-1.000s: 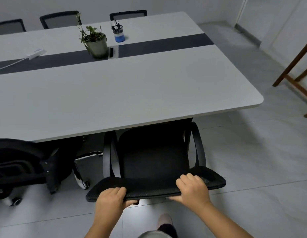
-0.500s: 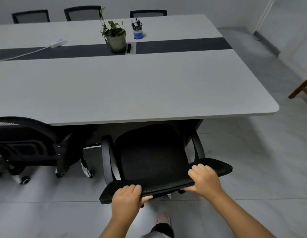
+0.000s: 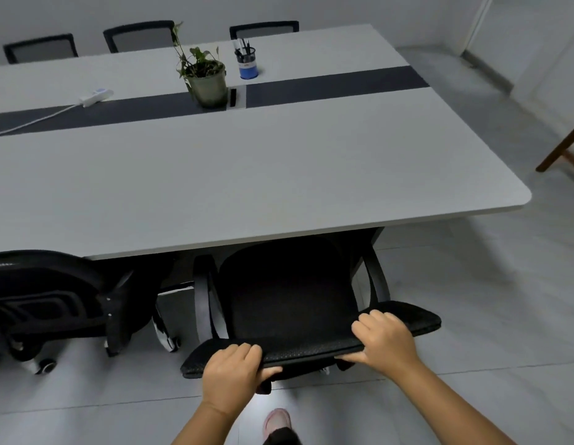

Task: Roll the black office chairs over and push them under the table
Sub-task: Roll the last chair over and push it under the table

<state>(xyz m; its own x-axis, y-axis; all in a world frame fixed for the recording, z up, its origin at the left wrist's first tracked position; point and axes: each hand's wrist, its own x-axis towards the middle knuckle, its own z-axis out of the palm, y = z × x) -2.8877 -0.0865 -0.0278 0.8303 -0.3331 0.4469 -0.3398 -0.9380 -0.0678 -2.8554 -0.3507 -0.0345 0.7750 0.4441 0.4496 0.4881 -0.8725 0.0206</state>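
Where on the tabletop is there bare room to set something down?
The near half of the table, between the dark strip and the front edge, is bare. It is crowded mid-strip: potted plant, pen cup, power strip and its cord.

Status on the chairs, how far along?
Done: three far chairs sit tucked against the table. In hand: left hand and right hand grip the backrest of the near chair, its seat partly under the edge. Left: push it in; the chair on the left sticks out too.
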